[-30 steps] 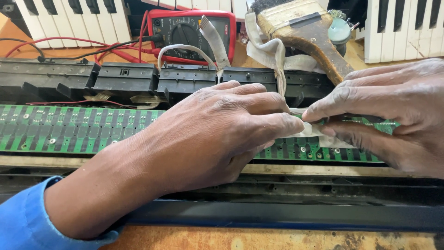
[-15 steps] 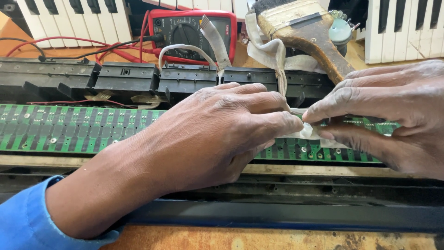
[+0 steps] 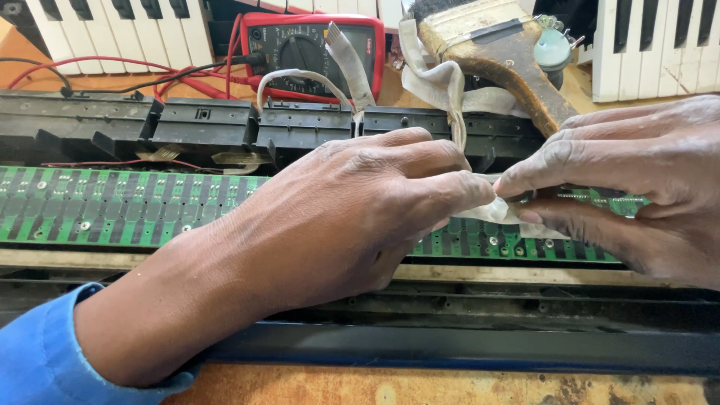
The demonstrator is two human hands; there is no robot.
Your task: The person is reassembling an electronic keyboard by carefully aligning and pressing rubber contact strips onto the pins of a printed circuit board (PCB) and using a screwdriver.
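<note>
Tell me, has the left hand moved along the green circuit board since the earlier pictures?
No. The left hand lies at the same spot on the green circuit board, fingertips meeting the right hand at the white strip.

Your left hand (image 3: 360, 217) is bare, with no glove, ring or watch, and a bright blue sleeve covers its forearm up to just short of the wrist, the cuff loose and creased. Your right hand (image 3: 630, 195) is bare too; no sleeve of it shows in view. Dust greys both hands' knuckles.
</note>
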